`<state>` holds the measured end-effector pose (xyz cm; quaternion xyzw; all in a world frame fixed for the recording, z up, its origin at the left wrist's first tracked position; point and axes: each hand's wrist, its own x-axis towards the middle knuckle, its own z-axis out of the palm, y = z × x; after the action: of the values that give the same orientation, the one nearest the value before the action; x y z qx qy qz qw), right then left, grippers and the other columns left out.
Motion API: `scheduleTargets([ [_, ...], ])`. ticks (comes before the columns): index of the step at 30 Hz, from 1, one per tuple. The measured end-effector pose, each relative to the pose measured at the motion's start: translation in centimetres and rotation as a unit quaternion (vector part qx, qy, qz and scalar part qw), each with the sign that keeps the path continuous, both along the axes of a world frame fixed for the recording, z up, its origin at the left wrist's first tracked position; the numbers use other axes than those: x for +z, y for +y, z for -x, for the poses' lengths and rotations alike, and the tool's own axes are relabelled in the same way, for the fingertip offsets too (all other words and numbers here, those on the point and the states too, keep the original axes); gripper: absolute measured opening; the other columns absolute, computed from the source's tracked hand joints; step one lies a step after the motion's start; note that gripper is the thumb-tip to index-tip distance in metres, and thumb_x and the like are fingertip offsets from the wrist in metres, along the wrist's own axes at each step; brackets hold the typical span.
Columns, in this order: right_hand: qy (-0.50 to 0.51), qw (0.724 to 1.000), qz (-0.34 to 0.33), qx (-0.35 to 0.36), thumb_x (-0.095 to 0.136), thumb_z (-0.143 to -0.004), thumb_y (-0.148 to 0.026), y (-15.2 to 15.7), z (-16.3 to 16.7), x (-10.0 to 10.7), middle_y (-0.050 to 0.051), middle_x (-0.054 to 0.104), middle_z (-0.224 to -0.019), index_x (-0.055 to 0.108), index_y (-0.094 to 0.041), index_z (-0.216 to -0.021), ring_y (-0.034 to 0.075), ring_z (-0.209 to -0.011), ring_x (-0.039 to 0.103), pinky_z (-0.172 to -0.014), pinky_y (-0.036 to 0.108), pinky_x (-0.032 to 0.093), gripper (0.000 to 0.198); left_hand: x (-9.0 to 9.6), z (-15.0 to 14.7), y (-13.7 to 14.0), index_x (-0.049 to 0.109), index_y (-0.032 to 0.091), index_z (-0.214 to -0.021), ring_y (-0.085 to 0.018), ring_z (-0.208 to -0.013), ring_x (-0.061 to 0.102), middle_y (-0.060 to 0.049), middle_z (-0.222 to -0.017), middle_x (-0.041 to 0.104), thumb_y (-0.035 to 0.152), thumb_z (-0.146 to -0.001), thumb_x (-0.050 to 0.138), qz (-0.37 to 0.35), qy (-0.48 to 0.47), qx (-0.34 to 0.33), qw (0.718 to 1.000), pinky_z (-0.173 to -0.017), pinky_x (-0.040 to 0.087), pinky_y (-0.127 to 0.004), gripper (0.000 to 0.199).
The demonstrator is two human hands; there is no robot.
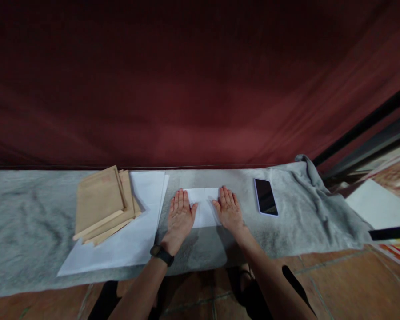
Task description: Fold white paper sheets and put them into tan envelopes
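A small folded sheet of white paper lies flat on the grey cloth, with a faint crease down its middle. Flat on its left end rests my left hand, fingers stretched out and thumb apart. My right hand presses flat on the right end in the same way, its fingers straight. Parts of both paper ends are hidden under the hands. A dark watch is on my left wrist.
Brown paper envelopes are piled on large white sheets at the left. A phone lies to the right on the grey cloth. Behind hangs a dark red curtain. A white board-like item is at far right.
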<state>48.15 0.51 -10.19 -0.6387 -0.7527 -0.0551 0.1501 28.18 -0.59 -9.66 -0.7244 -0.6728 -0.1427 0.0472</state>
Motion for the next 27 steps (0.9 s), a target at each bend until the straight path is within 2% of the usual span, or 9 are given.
scheduleTargets([
  [5,0.0,0.999,0.012,-0.037,0.026,-0.107,-0.047,-0.4,-1.1,-0.1,0.023,0.038,-0.159,0.04,0.0,-0.153,0.035,-0.146,0.042,-0.12,0.051,0.03,0.067,-0.1,0.7,-0.1,0.039,-0.005,-0.15,-0.035,-0.149,0.036,-0.028,-0.156,0.04,0.041,-0.102,0.033,-0.012,-0.01,0.012,1.0,-0.121,0.032,-0.054,0.067],
  [10,0.031,0.997,0.008,-0.073,0.021,-0.107,-0.048,-0.8,-1.8,0.8,0.026,0.037,-0.159,0.039,0.003,-0.153,0.037,-0.148,0.037,-0.12,0.055,0.028,0.071,0.9,-0.2,-0.4,0.038,-0.004,-0.151,-0.034,-0.151,0.032,-0.028,-0.156,0.041,0.034,-0.102,0.033,-0.043,-0.026,0.007,0.999,-0.123,0.029,-0.056,0.063],
  [12,0.054,0.998,0.012,-0.037,0.017,-0.108,-0.048,-1.0,-1.5,1.4,0.022,0.034,-0.161,0.038,0.0,-0.154,0.035,-0.151,0.032,-0.121,0.054,0.028,0.069,1.4,-1.3,-0.6,0.036,0.0,-0.153,-0.031,-0.153,0.029,-0.024,-0.159,0.038,0.032,-0.102,0.033,-0.038,-0.033,-0.034,0.998,-0.124,0.029,-0.053,0.061],
  [15,0.094,0.993,0.043,0.054,0.015,-0.108,-0.046,-1.1,-0.1,2.1,0.013,0.035,-0.163,0.04,-0.009,-0.155,0.027,-0.153,0.029,-0.123,0.048,0.029,0.064,1.7,-3.2,-0.9,0.037,0.005,-0.154,-0.027,-0.154,0.028,-0.018,-0.162,0.037,0.027,-0.102,0.032,0.001,-0.028,-0.106,0.994,-0.125,0.028,-0.048,0.057],
  [18,0.108,0.984,0.079,0.113,0.016,-0.109,-0.045,-1.3,1.4,2.3,0.01,0.04,-0.161,0.044,-0.012,-0.153,0.022,-0.152,0.032,-0.126,0.044,0.026,0.062,1.4,-4.6,-0.9,0.037,0.007,-0.155,-0.026,-0.153,0.028,-0.016,-0.163,0.036,0.019,-0.1,0.032,0.058,-0.007,-0.132,0.99,-0.126,0.026,-0.046,0.057],
  [21,0.097,0.984,0.092,0.122,0.017,-0.109,-0.044,-1.2,2.1,2.1,0.013,0.041,-0.16,0.043,-0.008,-0.153,0.022,-0.152,0.034,-0.127,0.044,0.023,0.062,1.1,-5.1,-0.7,0.034,0.006,-0.156,-0.027,-0.154,0.027,-0.016,-0.165,0.031,0.017,-0.098,0.033,0.098,0.01,-0.124,0.987,-0.126,0.024,-0.046,0.059],
  [27,0.075,0.986,0.104,0.105,0.019,-0.109,-0.044,-0.7,1.9,2.2,0.01,0.036,-0.163,0.042,-0.011,-0.154,0.023,-0.153,0.031,-0.128,0.045,0.019,0.06,1.3,-4.1,-0.7,0.033,0.006,-0.157,-0.026,-0.155,0.025,-0.015,-0.165,0.03,0.018,-0.101,0.028,0.097,0.015,-0.143,0.985,-0.126,0.023,-0.048,0.057],
])
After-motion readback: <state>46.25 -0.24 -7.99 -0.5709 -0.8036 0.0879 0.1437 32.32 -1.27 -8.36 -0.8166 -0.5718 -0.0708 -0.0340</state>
